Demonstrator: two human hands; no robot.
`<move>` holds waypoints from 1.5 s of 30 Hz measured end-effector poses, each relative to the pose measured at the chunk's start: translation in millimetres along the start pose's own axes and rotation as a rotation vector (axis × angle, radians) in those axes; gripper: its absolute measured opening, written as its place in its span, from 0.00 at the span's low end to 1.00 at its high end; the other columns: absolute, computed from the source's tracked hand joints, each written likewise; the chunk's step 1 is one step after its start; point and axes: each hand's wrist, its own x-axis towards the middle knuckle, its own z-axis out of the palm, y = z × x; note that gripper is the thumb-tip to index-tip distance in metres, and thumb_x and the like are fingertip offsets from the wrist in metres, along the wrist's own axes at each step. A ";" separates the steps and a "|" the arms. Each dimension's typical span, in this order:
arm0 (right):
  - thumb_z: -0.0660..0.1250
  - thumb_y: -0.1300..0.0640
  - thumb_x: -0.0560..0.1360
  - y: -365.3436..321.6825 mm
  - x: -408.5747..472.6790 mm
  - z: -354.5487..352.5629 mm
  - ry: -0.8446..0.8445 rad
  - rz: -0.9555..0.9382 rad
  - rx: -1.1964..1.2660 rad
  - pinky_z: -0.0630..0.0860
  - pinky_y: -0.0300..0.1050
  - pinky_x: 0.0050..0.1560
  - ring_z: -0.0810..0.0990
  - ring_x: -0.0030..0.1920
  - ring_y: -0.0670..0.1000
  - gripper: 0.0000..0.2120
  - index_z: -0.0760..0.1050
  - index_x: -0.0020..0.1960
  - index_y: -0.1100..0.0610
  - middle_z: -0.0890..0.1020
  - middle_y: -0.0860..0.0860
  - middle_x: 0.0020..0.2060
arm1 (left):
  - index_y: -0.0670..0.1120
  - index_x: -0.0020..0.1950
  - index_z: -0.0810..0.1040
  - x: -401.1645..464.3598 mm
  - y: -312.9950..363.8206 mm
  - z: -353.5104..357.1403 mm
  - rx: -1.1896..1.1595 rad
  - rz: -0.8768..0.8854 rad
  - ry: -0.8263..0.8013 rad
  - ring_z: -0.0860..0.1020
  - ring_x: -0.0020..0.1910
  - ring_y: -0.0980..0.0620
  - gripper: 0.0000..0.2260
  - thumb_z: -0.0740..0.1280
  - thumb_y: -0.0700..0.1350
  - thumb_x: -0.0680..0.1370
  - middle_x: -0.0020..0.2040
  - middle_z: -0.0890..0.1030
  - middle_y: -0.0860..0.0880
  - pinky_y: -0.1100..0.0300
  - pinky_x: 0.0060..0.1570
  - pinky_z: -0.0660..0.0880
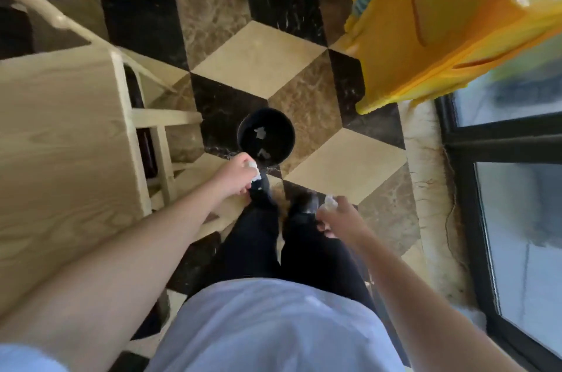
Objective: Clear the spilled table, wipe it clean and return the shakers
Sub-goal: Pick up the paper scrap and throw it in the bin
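A person stood on a floor of polished stone tiles laid in a cube pattern of cream, brown and black diamonds. At the left was a pale wood-grain desk with a cream painted frame, and behind it the curved cream rail of a chair. At the upper right a smooth yellow plastic piece with rounded edges stood on the floor, something teal behind it. Along the right ran a dark-framed window above a worn marble sill.

A round black bin sat on the floor just beyond the desk's corner, with white scraps lying in its bottom. The left hand was closed around a crumpled white tissue, held at the bin's near rim. The right hand was closed on a second crumpled tissue, which poked up from the grip, near the bin but clear of it. Below the hands showed dark trousers, dark shoes and a light shirt. The picture was blurred, so finer detail was hard to tell.
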 end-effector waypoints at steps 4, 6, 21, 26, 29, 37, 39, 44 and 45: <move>0.64 0.61 0.80 -51.8 99.2 -4.6 -0.107 -0.072 -0.189 0.74 0.42 0.36 0.77 0.38 0.51 0.22 0.63 0.73 0.56 0.77 0.51 0.41 | 0.49 0.54 0.75 61.2 -17.7 -25.1 -0.152 -0.104 0.106 0.77 0.34 0.48 0.08 0.60 0.44 0.77 0.41 0.81 0.43 0.57 0.32 0.72; 0.65 0.60 0.80 -65.2 159.3 -4.0 -0.108 -0.046 -0.368 0.79 0.43 0.39 0.79 0.38 0.50 0.25 0.64 0.75 0.57 0.77 0.50 0.44 | 0.48 0.55 0.75 93.9 -45.2 -23.1 -0.197 -0.205 0.146 0.76 0.34 0.48 0.09 0.60 0.43 0.76 0.41 0.81 0.43 0.57 0.33 0.73; 0.63 0.62 0.81 -117.7 426.6 -12.0 -0.016 0.042 -0.562 0.75 0.40 0.36 0.80 0.44 0.55 0.23 0.63 0.74 0.59 0.80 0.60 0.55 | 0.49 0.62 0.72 235.8 -87.0 106.9 -0.265 -0.338 -0.108 0.77 0.35 0.52 0.11 0.59 0.44 0.80 0.45 0.80 0.46 0.62 0.31 0.74; 0.71 0.60 0.72 -88.6 419.2 34.8 -0.132 -0.037 -0.845 0.81 0.50 0.43 0.81 0.47 0.57 0.21 0.71 0.63 0.58 0.80 0.55 0.48 | 0.48 0.60 0.73 271.1 -70.0 89.0 -0.253 -0.202 -0.031 0.74 0.35 0.56 0.12 0.65 0.41 0.78 0.44 0.76 0.50 0.65 0.27 0.66; 0.70 0.59 0.71 -78.5 417.2 56.9 -0.171 -0.155 -0.901 0.76 0.44 0.37 0.79 0.47 0.56 0.18 0.72 0.60 0.58 0.78 0.54 0.47 | 0.49 0.63 0.73 287.8 -72.4 76.4 -0.284 -0.149 0.044 0.79 0.36 0.55 0.17 0.70 0.41 0.76 0.47 0.80 0.49 0.65 0.28 0.71; 0.76 0.62 0.71 -105.5 421.7 58.5 -0.230 -0.069 -0.711 0.77 0.53 0.64 0.78 0.62 0.56 0.44 0.55 0.79 0.54 0.70 0.55 0.72 | 0.54 0.74 0.65 283.6 -108.2 45.2 -0.307 -0.241 -0.019 0.85 0.44 0.53 0.31 0.72 0.44 0.74 0.53 0.82 0.49 0.57 0.43 0.83; 0.73 0.63 0.74 -111.7 416.5 47.7 -0.222 -0.019 -0.780 0.79 0.53 0.61 0.81 0.59 0.56 0.30 0.68 0.73 0.60 0.79 0.58 0.62 | 0.49 0.67 0.72 272.9 -118.3 44.8 -0.279 -0.303 -0.008 0.84 0.46 0.49 0.19 0.69 0.43 0.76 0.51 0.83 0.46 0.53 0.46 0.83; 0.68 0.63 0.77 -111.8 386.0 20.0 -0.146 0.010 -0.835 0.79 0.55 0.59 0.80 0.46 0.56 0.03 0.78 0.50 0.63 0.81 0.57 0.43 | 0.44 0.58 0.76 229.4 -129.2 45.7 -0.272 -0.403 -0.024 0.84 0.46 0.43 0.09 0.63 0.40 0.79 0.48 0.84 0.41 0.53 0.40 0.78; 0.68 0.63 0.78 -111.8 374.6 15.4 -0.126 0.016 -0.840 0.79 0.55 0.59 0.79 0.46 0.56 0.04 0.77 0.44 0.59 0.81 0.56 0.42 | 0.44 0.57 0.76 218.1 -128.6 44.9 -0.274 -0.408 -0.032 0.83 0.43 0.43 0.08 0.62 0.40 0.79 0.48 0.84 0.41 0.53 0.40 0.77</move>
